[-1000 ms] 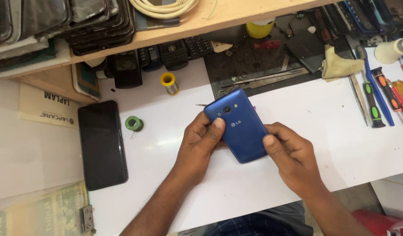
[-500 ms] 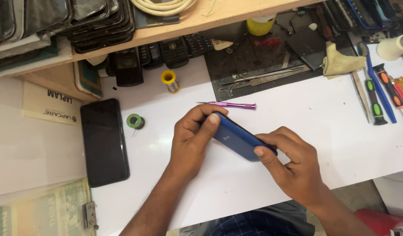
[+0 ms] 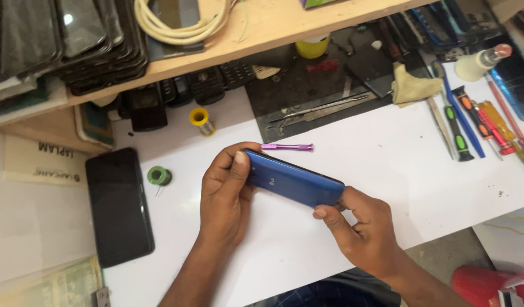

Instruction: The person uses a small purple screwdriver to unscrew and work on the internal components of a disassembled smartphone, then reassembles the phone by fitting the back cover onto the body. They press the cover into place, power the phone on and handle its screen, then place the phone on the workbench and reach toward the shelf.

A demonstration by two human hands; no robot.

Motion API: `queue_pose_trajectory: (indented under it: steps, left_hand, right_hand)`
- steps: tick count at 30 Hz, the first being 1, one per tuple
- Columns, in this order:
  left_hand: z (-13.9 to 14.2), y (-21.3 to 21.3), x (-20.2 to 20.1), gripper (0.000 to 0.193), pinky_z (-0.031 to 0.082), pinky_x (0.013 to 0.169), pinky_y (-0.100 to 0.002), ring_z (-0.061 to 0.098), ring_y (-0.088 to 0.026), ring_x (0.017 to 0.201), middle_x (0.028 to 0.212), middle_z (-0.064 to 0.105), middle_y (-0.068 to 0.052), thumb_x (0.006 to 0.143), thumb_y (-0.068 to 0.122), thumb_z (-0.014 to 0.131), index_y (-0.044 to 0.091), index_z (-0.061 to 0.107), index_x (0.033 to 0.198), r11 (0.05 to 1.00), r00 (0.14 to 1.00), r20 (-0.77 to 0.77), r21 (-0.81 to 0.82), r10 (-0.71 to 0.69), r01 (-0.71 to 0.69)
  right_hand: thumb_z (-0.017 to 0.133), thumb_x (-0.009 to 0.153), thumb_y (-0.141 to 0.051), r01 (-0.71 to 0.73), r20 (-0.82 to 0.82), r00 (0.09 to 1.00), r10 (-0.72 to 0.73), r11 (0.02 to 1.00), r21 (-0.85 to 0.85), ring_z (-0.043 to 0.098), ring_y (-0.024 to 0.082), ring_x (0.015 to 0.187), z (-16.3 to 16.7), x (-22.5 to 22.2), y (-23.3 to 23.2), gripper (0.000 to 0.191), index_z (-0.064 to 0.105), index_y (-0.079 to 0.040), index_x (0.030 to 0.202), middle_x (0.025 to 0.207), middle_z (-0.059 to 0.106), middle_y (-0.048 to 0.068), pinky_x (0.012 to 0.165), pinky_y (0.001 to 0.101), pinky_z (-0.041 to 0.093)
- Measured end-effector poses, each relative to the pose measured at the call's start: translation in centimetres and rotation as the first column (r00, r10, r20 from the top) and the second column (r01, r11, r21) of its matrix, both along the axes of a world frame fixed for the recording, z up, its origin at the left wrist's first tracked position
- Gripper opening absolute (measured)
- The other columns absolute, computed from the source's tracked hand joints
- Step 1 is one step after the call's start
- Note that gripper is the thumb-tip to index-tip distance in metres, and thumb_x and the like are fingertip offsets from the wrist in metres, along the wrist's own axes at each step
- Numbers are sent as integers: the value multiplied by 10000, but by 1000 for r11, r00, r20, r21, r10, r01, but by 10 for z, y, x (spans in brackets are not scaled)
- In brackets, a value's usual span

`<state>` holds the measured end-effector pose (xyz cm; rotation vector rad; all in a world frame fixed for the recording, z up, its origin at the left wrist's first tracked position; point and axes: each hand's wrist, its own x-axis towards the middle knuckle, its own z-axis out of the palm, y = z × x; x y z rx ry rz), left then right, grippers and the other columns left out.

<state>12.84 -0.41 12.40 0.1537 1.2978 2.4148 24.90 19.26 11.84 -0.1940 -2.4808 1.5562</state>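
A blue phone [image 3: 293, 182] is held edge-up above the white table [image 3: 387, 165], its blue back toward me. My left hand [image 3: 225, 196] grips its left end, thumb on the back. My right hand [image 3: 361, 227] pinches its right end from below. A small purple screwdriver [image 3: 287, 147] lies on the table just beyond the phone.
A black phone [image 3: 118, 204] lies face up at the left, near a green solder spool [image 3: 158, 175] and a yellow spool [image 3: 200, 119]. Several screwdrivers [image 3: 472, 122] lie at the right. A dark work mat [image 3: 319, 91] holds tweezers. A wooden shelf [image 3: 262, 34] overhangs the back.
The phone has turned from lying back-up in both hands to standing on its edge. The purple screwdriver behind it has come into view.
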Motion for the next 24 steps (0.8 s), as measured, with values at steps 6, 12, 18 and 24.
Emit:
queue_pose_trajectory:
  steps: [6, 12, 18, 24]
  left_hand:
    - [8, 12, 4, 406, 599, 904, -373, 715, -183, 985, 1059, 740, -96, 1014, 276, 537, -25, 610, 1276, 988, 995, 27, -122, -92, 95]
    - [4, 18, 13, 297, 595, 835, -371, 719, -201, 835, 894, 761, -136, 988, 167, 606, -63, 638, 1174, 950, 991, -25, -288, -130, 118]
    - [-1, 18, 18, 245, 571, 794, -347, 683, -182, 759, 821, 751, -133, 992, 145, 620, -56, 661, 1126, 948, 988, -61, -295, -145, 121]
    - [4, 21, 23, 262, 603, 837, -362, 734, -201, 791, 839, 778, -150, 957, 149, 636, -50, 665, 1125, 909, 972, -46, -367, -230, 198]
  right_hand:
    - [645, 983, -264, 15, -16, 1000, -24, 911, -412, 728, 124, 786, 6, -1, 15, 386, 659, 52, 1205, 896, 775, 102, 699, 285, 620]
    - [647, 971, -253, 61, 112, 994, -5, 863, -501, 720, 136, 755, 6, 5, 21, 387, 666, 67, 1188, 889, 779, 126, 669, 285, 603]
    - [599, 1002, -305, 29, 114, 993, 40, 833, -553, 665, 114, 694, 8, 9, 30, 403, 670, 55, 1166, 818, 725, 77, 633, 272, 569]
    - [539, 1052, -348, 60, 33, 998, -51, 902, -427, 617, 100, 658, 12, 15, 42, 459, 731, 69, 1063, 767, 708, 76, 601, 257, 527]
